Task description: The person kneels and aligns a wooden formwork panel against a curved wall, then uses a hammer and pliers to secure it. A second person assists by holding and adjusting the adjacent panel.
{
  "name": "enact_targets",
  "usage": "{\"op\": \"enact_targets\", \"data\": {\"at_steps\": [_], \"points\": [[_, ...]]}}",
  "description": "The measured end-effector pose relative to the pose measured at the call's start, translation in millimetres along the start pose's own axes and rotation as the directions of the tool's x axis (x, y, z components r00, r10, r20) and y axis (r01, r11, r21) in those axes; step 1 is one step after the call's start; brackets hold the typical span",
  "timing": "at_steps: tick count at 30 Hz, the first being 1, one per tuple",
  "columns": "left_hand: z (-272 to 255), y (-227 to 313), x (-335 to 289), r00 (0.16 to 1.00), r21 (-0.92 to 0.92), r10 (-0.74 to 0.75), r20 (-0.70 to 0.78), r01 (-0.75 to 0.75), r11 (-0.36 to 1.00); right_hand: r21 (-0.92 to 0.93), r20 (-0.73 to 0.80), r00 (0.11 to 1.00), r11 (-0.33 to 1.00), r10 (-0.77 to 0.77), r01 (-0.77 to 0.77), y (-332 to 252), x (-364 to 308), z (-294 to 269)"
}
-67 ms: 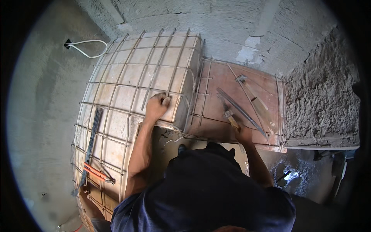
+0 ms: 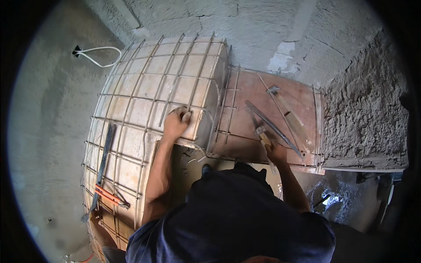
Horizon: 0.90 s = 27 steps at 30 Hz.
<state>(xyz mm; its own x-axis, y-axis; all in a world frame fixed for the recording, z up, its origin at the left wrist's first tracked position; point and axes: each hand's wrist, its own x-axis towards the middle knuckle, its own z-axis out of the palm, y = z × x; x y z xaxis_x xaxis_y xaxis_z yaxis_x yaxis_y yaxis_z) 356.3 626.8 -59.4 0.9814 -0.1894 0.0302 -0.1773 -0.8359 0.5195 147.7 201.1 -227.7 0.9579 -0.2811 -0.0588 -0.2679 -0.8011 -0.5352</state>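
My left hand point(image 2: 176, 122) is closed around the lower end of a steel bar point(image 2: 195, 83) in the rod grid, over the pale panel's near right corner. My right hand point(image 2: 277, 153) grips a tool with a yellowish handle point(image 2: 265, 139) and a metal head, held over the reddish board point(image 2: 245, 144); its exact kind is unclear. Just beyond it lie a long dark bar point(image 2: 274, 127) and a wooden-handled tool point(image 2: 293, 117).
The rod grid covers the pale panels point(image 2: 118, 107) at left. On it lie a bundle of thin wire point(image 2: 105, 153) and orange-handled pliers point(image 2: 109, 195). Another person's hand point(image 2: 94, 215) is at lower left. A white cable loop point(image 2: 103, 47) sticks out of the left wall.
The grid bars near my left hand have shifted very slightly left. My right hand keeps its hold on the yellowish-handled tool.
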Motion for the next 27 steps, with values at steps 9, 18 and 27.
{"op": "enact_targets", "data": {"at_steps": [9,18,27], "points": [[11.8,-14.3,-67.1,0.864,-0.369,-0.229,-0.449,0.054,0.928,-0.063,0.171,0.985,0.997,-0.029,0.040,64.9,60.3,30.0],[14.6,-34.0,-186.8,0.471,-0.851,-0.824,-0.314,0.245,0.464,-0.190,0.076,0.956,0.937,-0.284,0.294,111.5,101.1,-12.9],[50.1,-14.4,-169.9,0.567,-0.811,-0.800,-0.195,0.365,0.457,-0.526,0.096,0.969,0.838,0.228,-0.145,204.6,105.9,-69.9]]}}
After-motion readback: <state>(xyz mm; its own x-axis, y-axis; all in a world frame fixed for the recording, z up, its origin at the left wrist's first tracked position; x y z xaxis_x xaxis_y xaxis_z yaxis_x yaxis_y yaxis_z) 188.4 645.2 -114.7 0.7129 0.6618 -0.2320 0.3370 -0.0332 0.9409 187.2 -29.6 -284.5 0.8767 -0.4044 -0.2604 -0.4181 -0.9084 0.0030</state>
